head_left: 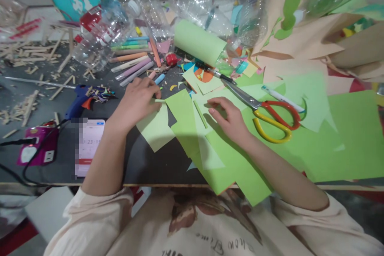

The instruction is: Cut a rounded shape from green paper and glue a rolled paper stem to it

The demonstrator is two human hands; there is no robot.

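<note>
My left hand (139,102) is closed, its fingertips pinching the end of a small pale green paper roll (160,101). Under that hand lies a light green paper piece (156,130). My right hand (228,118) hovers over or rests on the green sheets with thumb and fingers apart, holding nothing. Just left of its fingertips lies a thin green paper roll (200,114), apart from the hand. A brighter green paper piece (180,108) lies between the two hands. To the right of my right hand are scissors (258,106) with red and yellow handles, blades slightly apart.
Large green sheets (345,136) cover the right side. At left lie a blue glue gun (78,98), a phone (91,144) and a purple power box (37,144) with cables. Markers (135,68), clear plastic bottles (252,16) and a green paper-wrapped bottle (199,42) crowd the back; wood sticks (28,52) lie far left.
</note>
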